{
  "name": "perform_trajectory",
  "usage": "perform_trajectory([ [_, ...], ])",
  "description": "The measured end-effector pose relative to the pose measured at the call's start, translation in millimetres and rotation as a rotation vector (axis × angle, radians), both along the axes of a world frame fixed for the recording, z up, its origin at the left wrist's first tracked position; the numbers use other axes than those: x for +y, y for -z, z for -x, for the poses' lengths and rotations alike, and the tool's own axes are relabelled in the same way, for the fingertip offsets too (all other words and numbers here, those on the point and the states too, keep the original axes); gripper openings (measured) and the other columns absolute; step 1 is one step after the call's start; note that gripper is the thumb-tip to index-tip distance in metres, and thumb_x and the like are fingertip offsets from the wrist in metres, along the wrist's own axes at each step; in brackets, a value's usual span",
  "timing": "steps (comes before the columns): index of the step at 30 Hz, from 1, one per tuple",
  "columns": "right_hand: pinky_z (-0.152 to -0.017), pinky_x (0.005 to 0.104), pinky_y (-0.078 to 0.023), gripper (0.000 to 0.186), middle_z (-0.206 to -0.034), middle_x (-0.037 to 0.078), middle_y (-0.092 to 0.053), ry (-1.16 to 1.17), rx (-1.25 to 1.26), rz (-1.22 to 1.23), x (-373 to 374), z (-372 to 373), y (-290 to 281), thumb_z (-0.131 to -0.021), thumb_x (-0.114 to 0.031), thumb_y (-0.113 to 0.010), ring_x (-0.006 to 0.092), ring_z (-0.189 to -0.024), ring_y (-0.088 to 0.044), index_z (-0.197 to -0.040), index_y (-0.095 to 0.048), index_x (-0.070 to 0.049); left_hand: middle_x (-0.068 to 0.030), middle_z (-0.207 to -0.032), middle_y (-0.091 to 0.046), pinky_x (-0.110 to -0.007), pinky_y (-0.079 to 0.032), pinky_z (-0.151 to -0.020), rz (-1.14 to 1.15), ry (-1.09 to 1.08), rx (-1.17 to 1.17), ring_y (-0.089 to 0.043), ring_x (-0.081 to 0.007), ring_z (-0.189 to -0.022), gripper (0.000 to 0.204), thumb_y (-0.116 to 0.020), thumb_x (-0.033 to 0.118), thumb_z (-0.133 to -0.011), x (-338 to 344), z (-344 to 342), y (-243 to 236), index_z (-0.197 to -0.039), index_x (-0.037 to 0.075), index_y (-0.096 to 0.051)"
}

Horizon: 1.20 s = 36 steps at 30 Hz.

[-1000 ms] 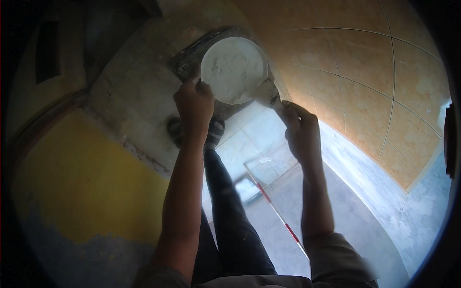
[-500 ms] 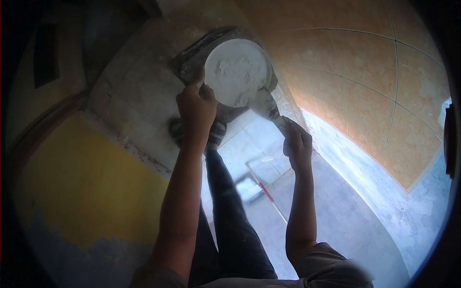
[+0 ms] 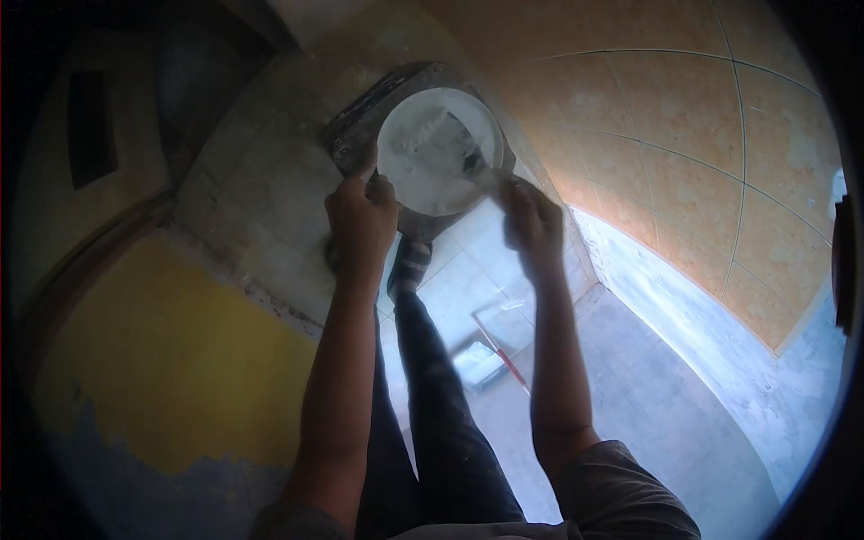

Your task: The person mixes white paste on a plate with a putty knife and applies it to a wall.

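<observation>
A round white tub [image 3: 414, 184] of pale, pasty material appears over a dark, dirty board [image 3: 369, 103], near my feet. My left hand [image 3: 360, 216] is closed at the tub's left side; what its fingers grip is partly hidden. My right hand [image 3: 531, 216] grips a scraper [image 3: 472, 157], whose broad, smeared blade dips into the tub at its right. My two striped sandals show below, the left mostly hidden by that hand.
Orange tiled wall [image 3: 675, 108] rises at the right. A yellow, patchy painted surface [image 3: 153, 351] lies at lower left. Pale floor tiles [image 3: 459, 261] are below me, with a red-and-white pole [image 3: 513, 369] and a light tray-like object [image 3: 477, 360] between my legs and right arm.
My right hand has moved left, first dipping, then rising, and the scraper blade has gone from the tub's lower right further into the paste. The tub and my left hand sit slightly lower in view.
</observation>
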State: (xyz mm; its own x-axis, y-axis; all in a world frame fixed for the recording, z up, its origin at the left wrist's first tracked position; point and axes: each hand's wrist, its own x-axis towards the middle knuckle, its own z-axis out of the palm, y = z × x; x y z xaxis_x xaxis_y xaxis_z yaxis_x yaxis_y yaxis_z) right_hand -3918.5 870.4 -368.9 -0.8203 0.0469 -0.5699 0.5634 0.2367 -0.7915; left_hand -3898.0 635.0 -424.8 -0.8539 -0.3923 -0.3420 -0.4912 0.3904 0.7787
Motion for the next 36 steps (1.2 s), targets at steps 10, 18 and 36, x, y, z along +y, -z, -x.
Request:
perform_trajectory([
  [10,-0.047,0.0236,-0.028,0.040,-0.074,-0.005,-0.054,-0.464,-0.189,-0.120,79,142,-5,-0.112,-0.033,-0.059,0.0051,-0.056,-0.037,-0.133,-0.074,-0.002,-0.0275,-0.105,-0.080,-0.040,-0.061,-0.086,0.048,0.075,0.005,-0.081,-0.0342,-0.093,0.046,-0.062,0.009,-0.096,-11,-5,-6,-0.140,-0.002,-0.070],
  [18,-0.045,0.0241,-0.027,0.038,-0.072,-0.006,-0.058,-0.933,-0.241,-0.183,39,283,-13,-0.110,-0.035,-0.063,0.0034,-0.054,-0.038,-0.128,-0.077,-0.005,-0.0232,-0.088,-0.079,-0.039,-0.061,-0.078,0.049,0.098,0.145,-0.080,-0.0291,-0.078,0.048,-0.065,0.006,-0.095,-23,-11,9,-0.142,0.000,-0.069],
  [36,-0.045,0.0240,-0.025,0.040,-0.072,-0.005,-0.051,-0.990,-0.385,-0.017,9,259,15,-0.110,-0.032,-0.064,0.0051,-0.053,-0.033,-0.133,-0.074,-0.001,-0.0205,-0.091,-0.081,-0.033,-0.061,-0.076,-0.133,0.093,-0.014,-0.081,-0.0195,-0.078,0.049,-0.063,0.008,-0.102,-40,-38,10,-0.150,0.001,-0.063],
])
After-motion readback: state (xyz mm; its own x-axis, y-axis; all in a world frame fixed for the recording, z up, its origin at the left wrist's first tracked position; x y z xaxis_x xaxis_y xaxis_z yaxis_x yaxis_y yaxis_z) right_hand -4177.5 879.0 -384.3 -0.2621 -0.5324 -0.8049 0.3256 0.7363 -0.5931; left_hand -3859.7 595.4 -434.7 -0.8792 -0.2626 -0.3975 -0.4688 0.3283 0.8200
